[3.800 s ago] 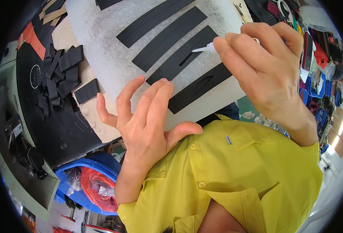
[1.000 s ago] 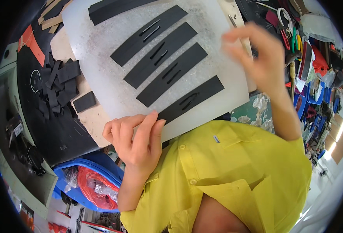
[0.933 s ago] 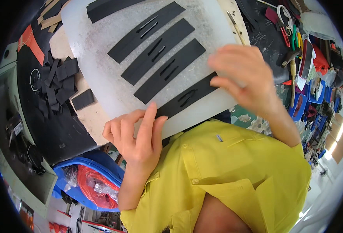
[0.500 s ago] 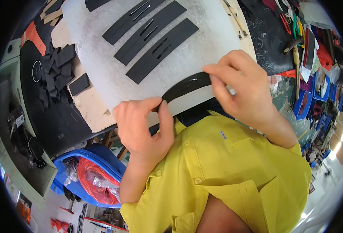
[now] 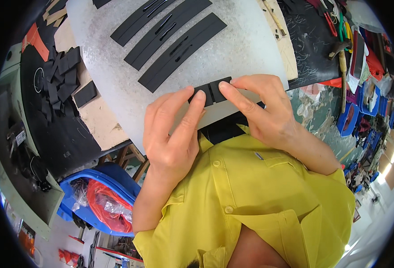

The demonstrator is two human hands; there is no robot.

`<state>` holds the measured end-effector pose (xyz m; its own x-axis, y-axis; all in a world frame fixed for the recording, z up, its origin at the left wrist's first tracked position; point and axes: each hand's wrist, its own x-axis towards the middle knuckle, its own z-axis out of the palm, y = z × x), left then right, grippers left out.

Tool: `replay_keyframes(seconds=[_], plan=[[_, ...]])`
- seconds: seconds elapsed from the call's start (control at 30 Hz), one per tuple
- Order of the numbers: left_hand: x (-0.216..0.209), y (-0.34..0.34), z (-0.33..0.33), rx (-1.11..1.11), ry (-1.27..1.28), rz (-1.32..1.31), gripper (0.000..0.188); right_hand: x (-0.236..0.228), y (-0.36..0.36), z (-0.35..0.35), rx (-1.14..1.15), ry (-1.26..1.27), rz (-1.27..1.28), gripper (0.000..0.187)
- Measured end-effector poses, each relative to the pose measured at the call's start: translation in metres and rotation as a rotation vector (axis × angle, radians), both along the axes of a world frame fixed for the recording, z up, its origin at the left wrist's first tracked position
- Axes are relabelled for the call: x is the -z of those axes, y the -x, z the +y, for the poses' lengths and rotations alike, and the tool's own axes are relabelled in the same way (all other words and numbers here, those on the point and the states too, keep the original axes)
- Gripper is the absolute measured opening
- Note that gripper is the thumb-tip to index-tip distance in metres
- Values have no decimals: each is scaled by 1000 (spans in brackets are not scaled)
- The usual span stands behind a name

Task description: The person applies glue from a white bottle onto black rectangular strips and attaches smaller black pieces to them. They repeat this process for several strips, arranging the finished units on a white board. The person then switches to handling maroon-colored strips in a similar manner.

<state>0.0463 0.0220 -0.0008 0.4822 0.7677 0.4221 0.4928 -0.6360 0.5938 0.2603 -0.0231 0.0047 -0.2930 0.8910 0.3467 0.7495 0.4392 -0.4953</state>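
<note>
Near the board's front edge, a black strip (image 5: pixel 217 94) is folded so that its two ends meet close together at the middle, with a narrow gap between them. My left hand (image 5: pixel 172 131) pinches its left side between thumb and fingers. At the other side, my right hand (image 5: pixel 270 109) grips it the same way, thumb on top. Beyond my hands, three flat black strips (image 5: pixel 183 52) lie side by side on the whitish board (image 5: pixel 105 67), each with a pair of shiny dark lines near its middle. Parts of the folded strip are hidden under my fingers.
To the left, a pile of black pieces (image 5: pixel 65 78) lies beside a single black rectangle (image 5: pixel 85 94). A hammer (image 5: pixel 341 67) and other hand tools are at the right. Below the table's left front stands a blue bin (image 5: pixel 105 167) with a red bag (image 5: pixel 112 205).
The strip was bowed lengthwise between my hands; now it is folded with its ends at the middle. My hands have come closer together.
</note>
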Motion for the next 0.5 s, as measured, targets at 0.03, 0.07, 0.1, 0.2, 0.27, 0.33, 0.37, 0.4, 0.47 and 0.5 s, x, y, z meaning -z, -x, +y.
replay_keyframes(seconds=[0.03,0.07,0.1,0.2,0.27,0.33,0.37,0.4,0.47,0.5], plan=[[0,0,0,-3,3,1,39,1,0,0,-2,-2,-13,49],[0,0,0,-7,7,1,39,1,0,0,-4,-4,-26,49],[0,-1,0,-10,10,2,40,1,0,-1,-3,-8,-38,49],[3,-2,0,-14,-21,7,39,2,1,-1,-6,-14,-77,49],[3,-3,0,-18,-41,1,39,0,1,-2,-7,-7,-108,49],[4,-4,0,-22,-52,-2,38,1,2,-2,-5,-16,-121,49],[5,-4,0,-23,-55,-2,38,2,2,-2,-4,-21,-129,49],[5,-4,0,-23,-57,-1,37,0,2,-3,1,7,-132,51],[5,-4,0,-20,-61,-3,38,-5,4,-4,10,61,-138,58],[6,-4,0,-18,-63,-3,38,-5,4,-4,8,55,-149,57]])
